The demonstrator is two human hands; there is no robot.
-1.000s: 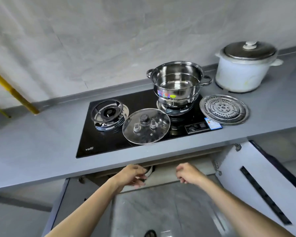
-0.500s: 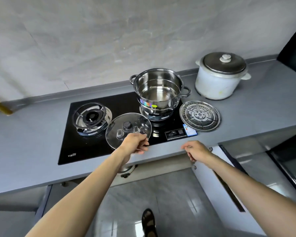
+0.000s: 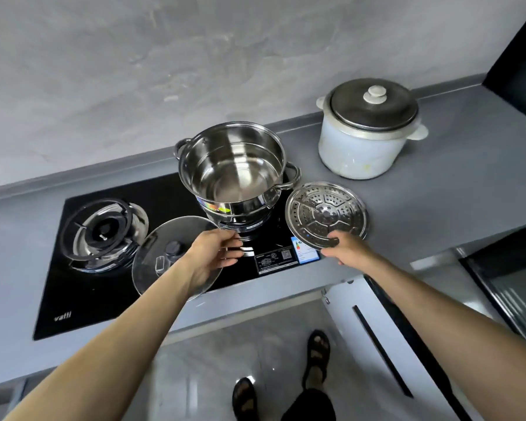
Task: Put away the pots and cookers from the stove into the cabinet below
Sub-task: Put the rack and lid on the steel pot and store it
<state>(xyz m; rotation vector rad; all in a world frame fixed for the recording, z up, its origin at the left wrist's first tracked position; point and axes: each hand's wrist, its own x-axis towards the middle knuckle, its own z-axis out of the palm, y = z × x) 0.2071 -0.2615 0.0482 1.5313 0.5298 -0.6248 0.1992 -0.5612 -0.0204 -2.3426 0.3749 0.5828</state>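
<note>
A steel pot (image 3: 234,171) stands uncovered on the right burner of the black gas stove (image 3: 73,302). Its glass lid (image 3: 161,259) lies flat on the stove in front of it. My left hand (image 3: 216,253) hovers over the lid's right edge, fingers relaxed and pointing at the pot's base. A perforated steel steamer plate (image 3: 325,208) lies to the right of the pot, half on the stove. My right hand (image 3: 346,249) pinches its near rim, thumb on top. A white rice cooker (image 3: 362,147) with a dark lid stands on the counter at the back right.
The left burner (image 3: 104,232) is bare. The grey counter (image 3: 453,202) runs along a grey wall. Below the stove a white cabinet door (image 3: 383,335) stands swung open to the right. My sandalled feet (image 3: 316,357) are on the shiny floor.
Both hands rose from the cabinet opening below the counter up to the stove top. The left now sits over the glass lid, and the right has reached the steamer plate's rim.
</note>
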